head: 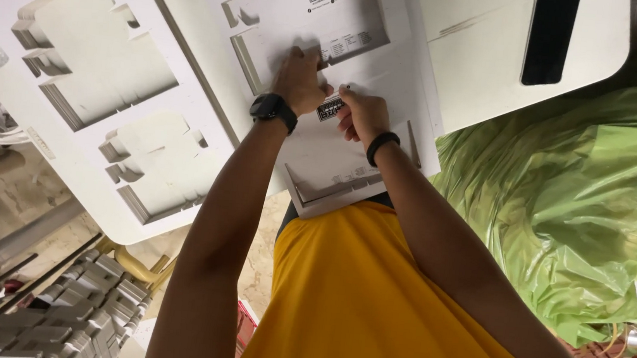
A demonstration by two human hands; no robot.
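A small black-and-white label [331,108] sat just above the middle of the frame, pinched between the closed fingers of the right hand [363,116], which wore a black band at the wrist. Just beside it to the left, the left hand [299,80], with a black watch on its wrist, pressed its fingers together flat against a stack of white die-cut card sheets [351,166], which lay under both hands and ran from the top centre down to the person's yellow shirt [369,301]. A larger white die-cut sheet [94,80] with cut-out shapes filled the upper left. A white board with a dark slot [502,49] lay at the upper right, and crumpled green plastic sheeting [574,196] took up the right side. Grey cardboard pieces [79,319] were heaped at the lower left
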